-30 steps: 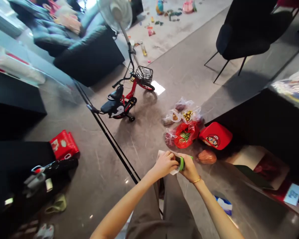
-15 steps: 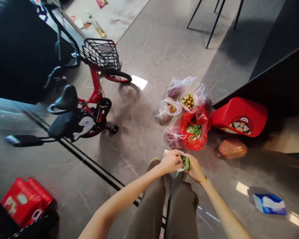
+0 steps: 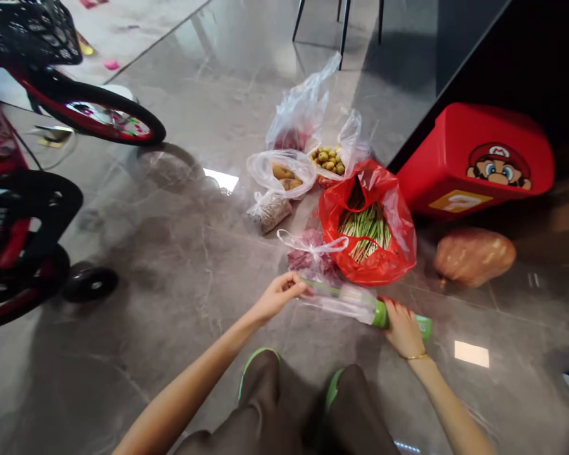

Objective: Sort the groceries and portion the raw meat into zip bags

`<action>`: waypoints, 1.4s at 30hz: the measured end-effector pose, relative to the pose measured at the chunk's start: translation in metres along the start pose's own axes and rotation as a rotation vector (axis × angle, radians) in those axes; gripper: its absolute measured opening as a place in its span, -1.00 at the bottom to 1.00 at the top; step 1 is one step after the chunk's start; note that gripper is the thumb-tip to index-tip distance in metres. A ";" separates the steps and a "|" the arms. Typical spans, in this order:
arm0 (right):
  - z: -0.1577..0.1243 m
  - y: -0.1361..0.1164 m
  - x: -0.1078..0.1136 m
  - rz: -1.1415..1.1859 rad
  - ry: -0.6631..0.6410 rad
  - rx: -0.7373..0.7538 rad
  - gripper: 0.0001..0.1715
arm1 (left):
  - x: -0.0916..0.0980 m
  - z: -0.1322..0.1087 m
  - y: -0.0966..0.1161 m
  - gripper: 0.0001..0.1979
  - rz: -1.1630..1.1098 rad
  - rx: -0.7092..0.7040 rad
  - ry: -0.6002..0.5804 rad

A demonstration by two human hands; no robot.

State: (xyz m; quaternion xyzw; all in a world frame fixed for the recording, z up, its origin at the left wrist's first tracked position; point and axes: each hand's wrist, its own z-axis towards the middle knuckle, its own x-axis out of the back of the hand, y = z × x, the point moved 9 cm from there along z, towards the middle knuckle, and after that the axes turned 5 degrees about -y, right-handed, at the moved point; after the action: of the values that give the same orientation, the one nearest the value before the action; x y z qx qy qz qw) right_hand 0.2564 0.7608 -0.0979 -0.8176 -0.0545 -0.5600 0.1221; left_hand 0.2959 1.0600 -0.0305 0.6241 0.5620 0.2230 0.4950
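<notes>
My right hand [image 3: 402, 327] is closed round a green roll [image 3: 424, 326] of clear plastic bags, low over the floor. My left hand [image 3: 279, 294] pinches the free end of the clear plastic film [image 3: 341, 298] and holds it stretched out to the left of the roll. Just beyond the film lies a tied bag of reddish food [image 3: 308, 254]. An open red bag of green stalks [image 3: 367, 224] sits next to it.
Several clear bags of produce [image 3: 291, 167] lie behind. A red cartoon-faced stool [image 3: 474, 161] and an orange-brown bagged lump [image 3: 474, 254] are at right. A red child's bicycle [image 3: 23, 189] stands at left. My knees and green shoes [image 3: 251, 370] are below.
The camera has dropped close to the floor. My hands, together on the roll before, have moved apart, and a length of clear film is drawn out between them.
</notes>
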 end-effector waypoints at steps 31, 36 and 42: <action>0.025 -0.140 -0.009 1.537 -0.380 -0.397 -0.55 | 0.177 -0.073 -0.033 -0.71 0.404 0.047 0.627; 0.059 -0.204 0.008 1.424 -0.229 -0.201 -0.59 | 0.109 -0.070 -0.021 -0.68 0.541 -0.115 0.552; 0.084 -0.267 0.009 1.483 -0.129 -0.174 -0.64 | 0.093 -0.062 -0.032 -0.68 0.411 -0.106 0.456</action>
State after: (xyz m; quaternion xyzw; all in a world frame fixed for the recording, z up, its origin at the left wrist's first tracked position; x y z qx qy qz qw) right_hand 0.2754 1.0397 -0.0817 -0.6780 0.5481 -0.2841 0.3989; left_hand 0.2535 1.1646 -0.0586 0.6318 0.5082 0.4817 0.3323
